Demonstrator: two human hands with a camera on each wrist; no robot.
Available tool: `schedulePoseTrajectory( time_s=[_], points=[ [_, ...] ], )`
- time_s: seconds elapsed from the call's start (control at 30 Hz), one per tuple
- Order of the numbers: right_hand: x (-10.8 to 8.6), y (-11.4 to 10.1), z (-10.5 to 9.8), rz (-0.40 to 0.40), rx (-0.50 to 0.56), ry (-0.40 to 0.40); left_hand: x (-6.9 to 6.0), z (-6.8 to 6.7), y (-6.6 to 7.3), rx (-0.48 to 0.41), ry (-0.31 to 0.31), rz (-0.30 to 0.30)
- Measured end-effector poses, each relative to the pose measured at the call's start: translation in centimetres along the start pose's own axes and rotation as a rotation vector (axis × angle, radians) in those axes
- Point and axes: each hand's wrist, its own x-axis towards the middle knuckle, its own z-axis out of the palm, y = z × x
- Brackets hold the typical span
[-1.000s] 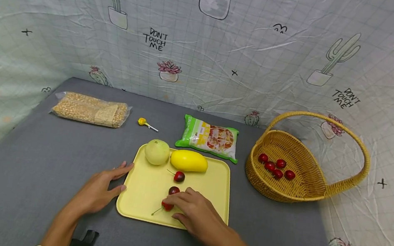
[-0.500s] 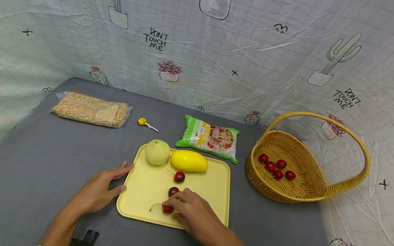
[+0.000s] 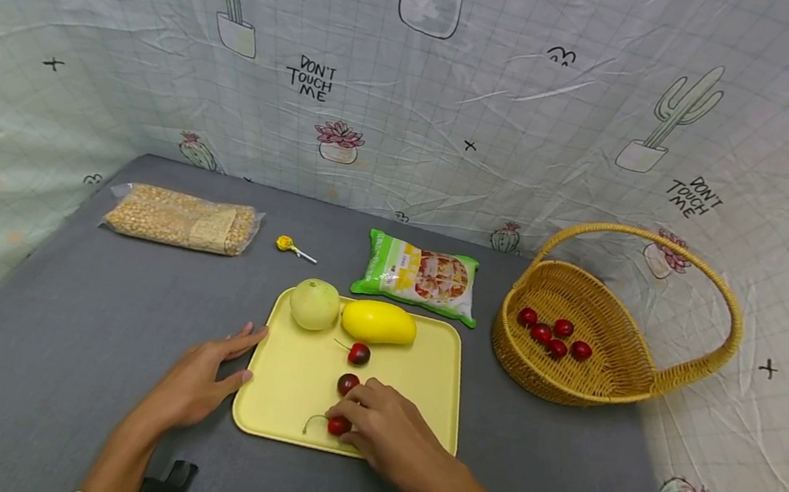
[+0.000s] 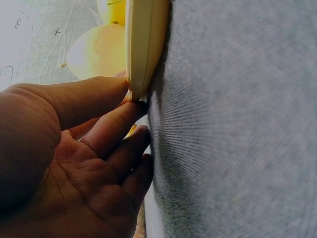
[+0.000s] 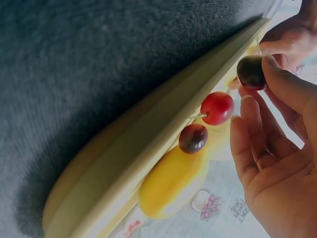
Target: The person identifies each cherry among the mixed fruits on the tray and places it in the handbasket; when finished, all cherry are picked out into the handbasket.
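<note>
A yellow tray holds several items. My left hand touches its left rim with thumb and fingertips, fingers loosely extended; the left wrist view shows the thumb against the tray's edge. My right hand is over the tray's front right part, thumb and fingers pinching a stemmed cherry, which looks dark in the right wrist view. Just behind it lies a dark cherry, and farther back another cherry with a stem. A green round fruit and a yellow mango-like fruit lie along the back rim.
A wicker basket with several cherries and a tall handle stands to the right. Behind the tray lie a green-and-white packet, a yellow lollipop and a bag of kernels. Patterned cloth hangs behind the grey table.
The front cherry has moved slightly toward me and to the right, its stem turning, with my right fingers following. My left hand has stayed at the rim.
</note>
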Motion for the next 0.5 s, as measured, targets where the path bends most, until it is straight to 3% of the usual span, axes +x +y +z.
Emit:
schedulePoseTrajectory(
  time_s=[0.5],
  points=[
    [-0.7,0.9,-1.7,0.096,0.031,0.182,0.0,0.0,0.0,-0.002,-0.003,-0.005]
  ],
)
